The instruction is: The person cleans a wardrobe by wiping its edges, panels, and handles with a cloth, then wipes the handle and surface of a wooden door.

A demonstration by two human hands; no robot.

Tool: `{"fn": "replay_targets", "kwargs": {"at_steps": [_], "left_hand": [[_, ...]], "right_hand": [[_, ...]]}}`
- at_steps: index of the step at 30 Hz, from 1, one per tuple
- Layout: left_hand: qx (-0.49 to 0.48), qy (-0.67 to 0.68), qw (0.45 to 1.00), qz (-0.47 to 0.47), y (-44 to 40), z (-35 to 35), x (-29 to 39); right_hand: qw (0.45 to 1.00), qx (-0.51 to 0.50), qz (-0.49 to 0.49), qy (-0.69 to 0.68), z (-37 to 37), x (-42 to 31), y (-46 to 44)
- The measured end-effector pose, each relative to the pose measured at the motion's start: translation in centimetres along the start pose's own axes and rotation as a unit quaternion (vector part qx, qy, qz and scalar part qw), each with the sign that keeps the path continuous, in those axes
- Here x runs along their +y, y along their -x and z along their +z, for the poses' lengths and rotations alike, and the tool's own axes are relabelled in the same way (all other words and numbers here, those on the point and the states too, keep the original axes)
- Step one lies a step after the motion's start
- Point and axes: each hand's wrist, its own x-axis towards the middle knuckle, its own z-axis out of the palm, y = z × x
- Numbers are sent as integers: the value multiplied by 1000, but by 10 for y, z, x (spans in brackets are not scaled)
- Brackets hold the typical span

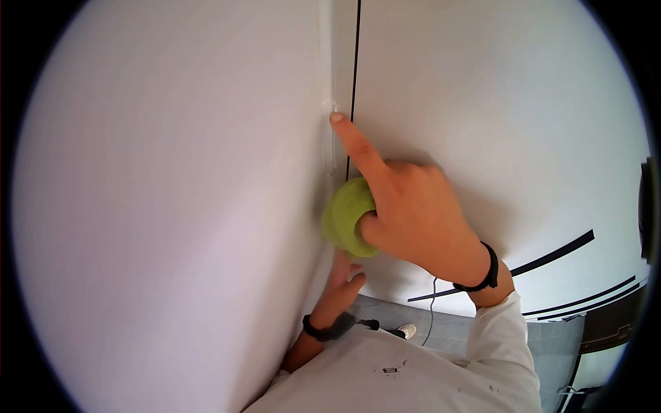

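Note:
My right hand (420, 213), with a black band on its wrist, holds a green ring-shaped roll (348, 210), which looks like tape. One digit is hooked into the roll's hole. Its index finger stretches up to the inside corner between two white surfaces, its tip on or very near a pale, shiny strip (329, 141) along that corner. Below the roll is my left hand (339, 283), with a dark watch-like band. Its thumb stands apart from the other fingers, which are partly hidden behind the roll; I cannot tell whether they touch it.
A large white panel (172, 193) fills the left side. Another white surface (496, 103) faces me on the right, with a thin black vertical line (355, 62) near the corner and slanted black stripes (558, 253) lower down. A grey cable (432, 313) hangs over the grey floor (451, 323).

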Motion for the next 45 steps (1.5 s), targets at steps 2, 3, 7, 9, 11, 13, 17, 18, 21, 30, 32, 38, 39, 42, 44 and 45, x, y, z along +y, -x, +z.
{"fn": "replay_targets", "kwargs": {"at_steps": [2,3,7,9,11,13,17,18,21,30,32,38,39,42,44,45], "left_hand": [[-4,-5,1000,1,-1,0,-1],[-6,-12,1000,-2,0,0,-2],[-5,-16,1000,3,0,1,-7],[-28,-17,999,-32,2,1,-7],[-31,-21,999,-26,2,0,-5],[-36,-27,999,-19,2,0,-3],[-40,-35,998,-19,3,2,3],[-40,-36,998,-20,2,3,3],[-43,-43,998,-22,2,1,3],[-54,-16,998,-22,5,0,-6],[-56,-18,998,-24,4,0,-6],[-55,-29,998,-27,4,0,-7],[-53,-23,998,-27,4,2,-7],[-61,-28,997,-32,4,-2,-8],[-61,-29,997,-27,5,-6,-4],[-62,-30,997,-18,6,-9,-2]], "right_hand": [[998,-29,0,60,-3,-1,0],[998,-28,-3,63,-4,-2,-1],[993,-32,-11,111,-4,-7,-3],[991,-33,-11,126,-1,-8,-2],[988,-12,-26,153,1,-8,-3],[986,-14,-25,164,2,-10,-3],[985,-24,-24,172,1,-10,-3],[984,-23,-25,173,1,-10,-3],[984,-41,-21,171,0,-9,-5],[996,-13,-15,87,3,-2,-5],[993,-27,-24,110,2,-3,-6],[992,-10,-29,123,1,-6,-7],[992,-12,-30,124,0,-7,-7],[984,8,-56,167,-4,-9,-10],[976,3,-84,203,-9,-14,-15],[976,3,-81,203,-9,-19,-16]]}}
